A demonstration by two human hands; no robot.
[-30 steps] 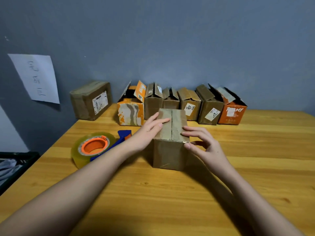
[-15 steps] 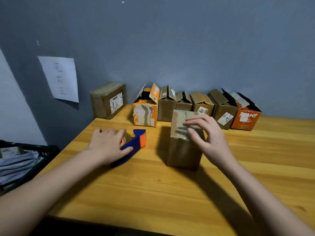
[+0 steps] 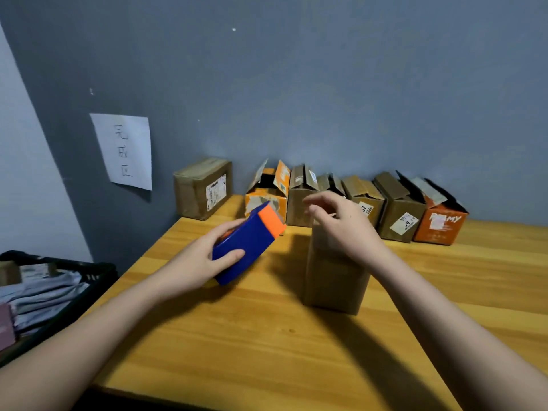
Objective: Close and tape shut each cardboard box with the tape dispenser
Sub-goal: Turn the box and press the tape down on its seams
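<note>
My left hand (image 3: 195,259) has its fingers and thumb wrapped round the blue body of the tape dispenser (image 3: 247,246), holding it lifted off the wooden table (image 3: 267,336) and tilted so the orange end points up and toward the box (image 3: 333,277) in front of me; I judge that angle is there to bring the tape end to the far edge of the top. My right hand (image 3: 341,225) sits over the top of that box with fingers loosely curled and holding nothing that I can see, and I cannot tell whether the fingertips press the flaps or only hover just above them. Its place makes sense to me as a way to keep the flaps down and the tall, narrow box steady, since a box this shape would tip easily under a sideways pull. The box stands upright near the middle of the table, apart from the others. Along the wall behind it a row of open boxes (image 3: 397,209) waits with flaps raised, which I take as the work left. A closed box (image 3: 204,188) stands alone at the left, under a paper sign (image 3: 124,151) on the wall, so I read that corner as the place for finished ones. A dark bin (image 3: 59,280) sits beside the table at the left.
</note>
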